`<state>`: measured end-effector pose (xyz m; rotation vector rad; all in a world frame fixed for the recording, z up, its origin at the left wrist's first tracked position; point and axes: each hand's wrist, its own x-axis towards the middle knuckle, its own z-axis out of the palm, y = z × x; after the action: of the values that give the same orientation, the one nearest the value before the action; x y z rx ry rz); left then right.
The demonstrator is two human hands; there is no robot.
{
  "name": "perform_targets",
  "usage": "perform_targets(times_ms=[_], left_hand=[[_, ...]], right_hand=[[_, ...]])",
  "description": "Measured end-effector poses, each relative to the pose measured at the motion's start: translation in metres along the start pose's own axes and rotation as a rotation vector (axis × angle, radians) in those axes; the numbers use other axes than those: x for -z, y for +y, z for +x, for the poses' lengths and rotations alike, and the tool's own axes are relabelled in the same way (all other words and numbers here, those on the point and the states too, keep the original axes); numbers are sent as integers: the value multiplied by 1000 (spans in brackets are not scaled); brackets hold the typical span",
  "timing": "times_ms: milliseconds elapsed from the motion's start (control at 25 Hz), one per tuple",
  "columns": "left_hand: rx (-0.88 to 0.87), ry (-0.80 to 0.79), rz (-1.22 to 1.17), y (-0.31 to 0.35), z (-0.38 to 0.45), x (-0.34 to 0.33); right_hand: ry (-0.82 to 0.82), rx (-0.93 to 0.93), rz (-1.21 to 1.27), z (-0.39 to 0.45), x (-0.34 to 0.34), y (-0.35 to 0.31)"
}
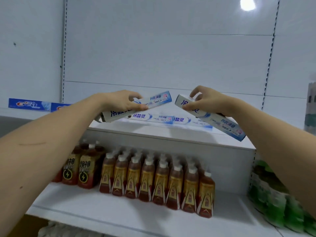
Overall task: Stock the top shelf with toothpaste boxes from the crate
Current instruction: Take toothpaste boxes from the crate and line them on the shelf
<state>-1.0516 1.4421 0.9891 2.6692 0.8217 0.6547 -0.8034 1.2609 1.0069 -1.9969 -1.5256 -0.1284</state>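
Observation:
My left hand (123, 102) grips a white and blue toothpaste box (153, 102) that tilts up to the right above the top shelf (153, 130). My right hand (205, 102) grips a second, matching toothpaste box (222, 124) that slopes down to the right over the shelf's right part. Two more boxes of the same kind (150, 118) lie flat in a row on the shelf behind and below the held ones. The crate is not in view.
Blue Crest boxes (29, 104) lie on the neighbouring shelf at left. The shelf below holds rows of brown bottled drinks (153, 178) and two darker drink packs (80, 170). Green packages (277, 199) sit at lower right. The white back panel rises behind.

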Motion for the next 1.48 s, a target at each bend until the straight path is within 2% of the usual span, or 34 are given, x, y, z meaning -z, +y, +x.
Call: perform_targets(times_ms=[320, 640, 880, 1040, 1200, 1480], left_hand=[[75, -147, 148, -4, 107, -40], [203, -386, 293, -18, 144, -29], [295, -403, 325, -27, 145, -21], [306, -376, 325, -29, 142, -23], [301, -317, 322, -29, 129, -24], [220, -119, 248, -11, 77, -21]], right_hand=[[-190, 3, -308, 98, -15, 73], [-384, 58, -403, 136, -47, 65], [-351, 132, -439, 149, -68, 50], [-343, 82, -505, 143, -62, 54], [-198, 56, -562, 126, -65, 61], [-8, 72, -464, 76, -52, 33]])
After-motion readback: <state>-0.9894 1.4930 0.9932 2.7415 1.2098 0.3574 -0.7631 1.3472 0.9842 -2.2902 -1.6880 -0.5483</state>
